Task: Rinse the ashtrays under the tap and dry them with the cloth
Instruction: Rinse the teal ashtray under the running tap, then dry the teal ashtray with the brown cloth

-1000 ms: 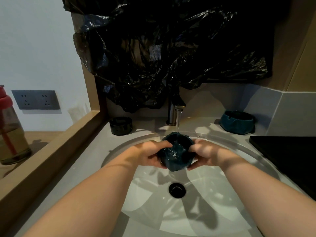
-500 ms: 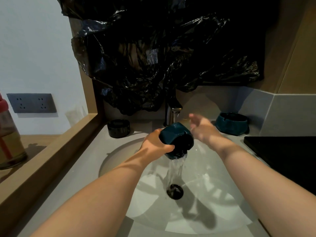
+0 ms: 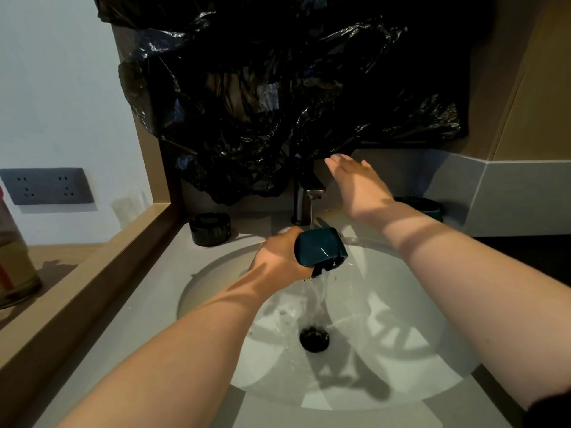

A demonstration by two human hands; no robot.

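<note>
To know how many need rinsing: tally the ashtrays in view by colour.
Teal: 2, the held ashtray and the back-right ashtray, partly hidden
Black: 1, the black ashtray
Total: 3

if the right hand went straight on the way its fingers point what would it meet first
Most likely the lower edge of the black plastic sheet, just above the tap: the right hand points up-left at it. Depth is unclear; the tap's top could come first.
</note>
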